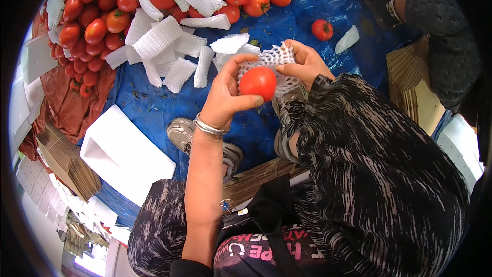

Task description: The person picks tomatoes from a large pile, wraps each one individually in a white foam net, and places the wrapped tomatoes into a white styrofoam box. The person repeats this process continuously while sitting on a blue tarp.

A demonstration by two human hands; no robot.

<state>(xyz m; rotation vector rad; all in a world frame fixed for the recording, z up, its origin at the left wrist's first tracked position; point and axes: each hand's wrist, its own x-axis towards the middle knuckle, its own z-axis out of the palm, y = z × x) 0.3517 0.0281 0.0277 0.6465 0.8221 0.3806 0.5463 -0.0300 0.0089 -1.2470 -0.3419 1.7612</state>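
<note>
My left hand (230,88), with a silver bangle at the wrist, grips a round red tomato (258,84) between thumb and fingers. A white foam net sleeve (280,57), its mesh stretched wide, lies behind and to the right of the tomato. My right hand (307,61) pinches the sleeve's upper right edge between thumb and fingers. Just beyond my hands lies a loose heap of flattened white foam sleeves (159,38). Whether the left fingertips also hold the sleeve is hard to tell.
A large tomato pile (96,30) spreads across the top left on blue sheeting (134,84). One tomato (322,30) and a sleeve (347,39) lie apart. A white foam box (127,154) and flattened cardboard (69,161) are at left. Another person's leg (442,38) is at right.
</note>
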